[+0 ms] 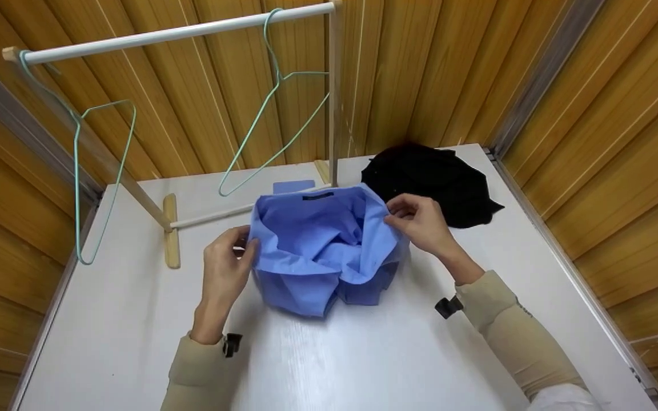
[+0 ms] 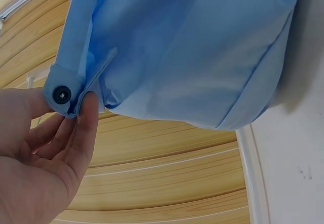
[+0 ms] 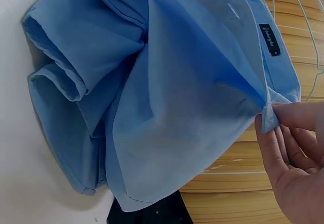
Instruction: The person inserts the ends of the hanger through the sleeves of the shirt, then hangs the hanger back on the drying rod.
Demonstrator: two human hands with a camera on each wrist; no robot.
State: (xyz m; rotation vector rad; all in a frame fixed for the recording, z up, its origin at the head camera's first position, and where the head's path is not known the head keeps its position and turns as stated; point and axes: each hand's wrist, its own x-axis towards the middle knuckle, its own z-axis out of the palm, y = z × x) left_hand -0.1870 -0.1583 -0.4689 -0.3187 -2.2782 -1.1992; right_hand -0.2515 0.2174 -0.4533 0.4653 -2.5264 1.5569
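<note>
- Blue garment [image 1: 306, 291] is held up at the white table [image 1: 317, 365]; its inner depth is hidden by bunched folds, and contact of the lower cloth with the table cannot be confirmed.
- Lettering on the black label [image 3: 270, 40] cannot be read.
- Buttoned edge is pinched between left hand's [image 1: 227, 262] thumb and fingers.
- Opposite edge is pinched by the right hand [image 1: 420, 224].
- Black cloth [image 1: 432, 180] is partly covered by the right hand.
</note>
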